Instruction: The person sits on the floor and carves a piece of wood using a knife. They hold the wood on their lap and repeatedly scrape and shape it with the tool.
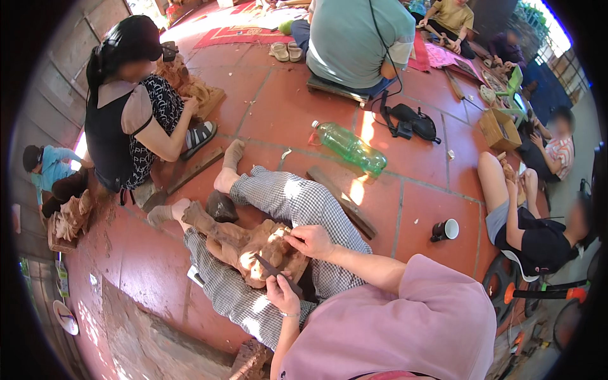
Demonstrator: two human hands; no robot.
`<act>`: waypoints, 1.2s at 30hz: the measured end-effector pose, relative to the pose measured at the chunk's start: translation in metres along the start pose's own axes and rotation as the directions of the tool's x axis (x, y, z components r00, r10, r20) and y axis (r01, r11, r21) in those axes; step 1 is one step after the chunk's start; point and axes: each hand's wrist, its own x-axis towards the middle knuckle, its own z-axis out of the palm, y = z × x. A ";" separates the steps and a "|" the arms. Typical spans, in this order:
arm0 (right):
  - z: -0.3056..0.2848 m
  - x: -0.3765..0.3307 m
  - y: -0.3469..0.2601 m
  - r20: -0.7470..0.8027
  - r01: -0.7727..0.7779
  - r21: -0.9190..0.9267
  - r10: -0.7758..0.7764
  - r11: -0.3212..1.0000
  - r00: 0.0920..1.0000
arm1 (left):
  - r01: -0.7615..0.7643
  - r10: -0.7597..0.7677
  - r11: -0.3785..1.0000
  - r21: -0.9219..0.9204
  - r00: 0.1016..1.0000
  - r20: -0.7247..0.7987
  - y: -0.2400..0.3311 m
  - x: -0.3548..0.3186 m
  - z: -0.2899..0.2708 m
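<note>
A red tiled floor point(456, 171) spreads out on all sides of the fingers. Just behind them, at the lower right, is the person's own pink shirt point(399, 316), and the checked trousers point(304, 196) run along either side of them. Well beyond the fingers sits someone in a pale green shirt point(358, 44), back turned; off to their upper left, a neighbour in black point(104, 126) sits by another brown carving.

Directly under the fingers, the person's brown carving point(244, 244) lies between the legs. A wooden plank point(342, 201) rests near the fingers on their upper right, and a clear green bottle point(351, 147) lies on its side farther past it. The right hand point(311, 242) is at the carving's right edge, fingers curled close together; whether they pinch anything, one cannot tell. The left hand point(282, 296) is at its near edge. A dark rounded lump point(221, 207) sits beyond both, and a dark cup point(445, 230) stands well to their right. Thinnest is the dark flat tool point(269, 265), clamped in the left fingers, its tip over the carving.
</note>
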 end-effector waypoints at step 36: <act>0.030 -0.026 -0.028 0.166 -0.037 0.243 -0.004 0.969 0.986 | -0.128 0.125 0.980 0.151 0.992 0.028 -0.002 0.000 0.001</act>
